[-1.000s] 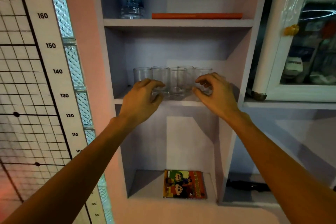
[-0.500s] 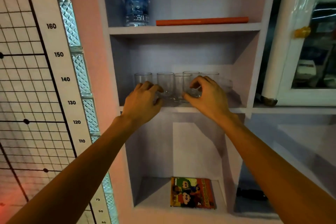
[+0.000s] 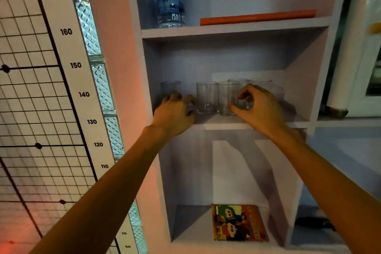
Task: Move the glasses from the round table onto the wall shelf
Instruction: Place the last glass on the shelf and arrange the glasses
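Several clear glasses stand on the middle board of the wall shelf [image 3: 222, 125]. The leftmost glass [image 3: 170, 87] stands apart from the others, and my left hand [image 3: 175, 114] wraps around its lower part. Two glasses [image 3: 206, 97] stand side by side in the middle front, with more glasses [image 3: 260, 84] behind them. My right hand [image 3: 259, 109] curls thumb and fingers around a low glass [image 3: 244, 103] just right of the front pair. The round table is out of view.
On the upper board stand a water bottle [image 3: 170, 4] and a flat orange strip [image 3: 257, 17]. A comic book [image 3: 239, 222] lies on the bottom board. A height chart [image 3: 68, 64] hangs at left, and a white cabinet door [image 3: 350, 51] stands at right.
The leftmost glass has slid left with my left hand, widening the gap to the row. My right hand has shifted left and closed around a glass near the front.
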